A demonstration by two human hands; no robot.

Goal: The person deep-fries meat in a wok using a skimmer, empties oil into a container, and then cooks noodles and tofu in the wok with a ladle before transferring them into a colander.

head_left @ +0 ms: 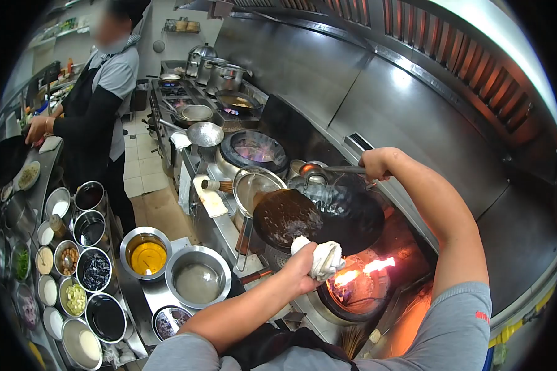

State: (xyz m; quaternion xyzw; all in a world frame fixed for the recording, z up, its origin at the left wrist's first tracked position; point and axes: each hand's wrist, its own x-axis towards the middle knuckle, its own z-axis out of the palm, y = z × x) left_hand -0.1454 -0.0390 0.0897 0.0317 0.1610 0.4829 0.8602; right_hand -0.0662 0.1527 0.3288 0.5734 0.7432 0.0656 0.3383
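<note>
My left hand (302, 267) is closed around a folded white cloth (327, 260), pressed against the near rim of a black wok (353, 224). The wok is tilted, raised beside a burner (353, 290) with bright flames. Its left part has a wet, brown sheen. My right hand (380, 164) grips the handle of a ladle (340, 169). The ladle's bowl hangs over the wok's far side, near glistening liquid. Left of the wok sits a round mesh strainer (254, 185), with a bamboo brush (218, 185) beside it.
A second wok burner (254, 150) and a perforated skimmer (205, 133) lie farther along the range. To my left stand a pot of yellow oil (147, 255), a pot of cloudy liquid (198, 277) and several ingredient containers (95, 270). Another person (108, 93) works at the left counter.
</note>
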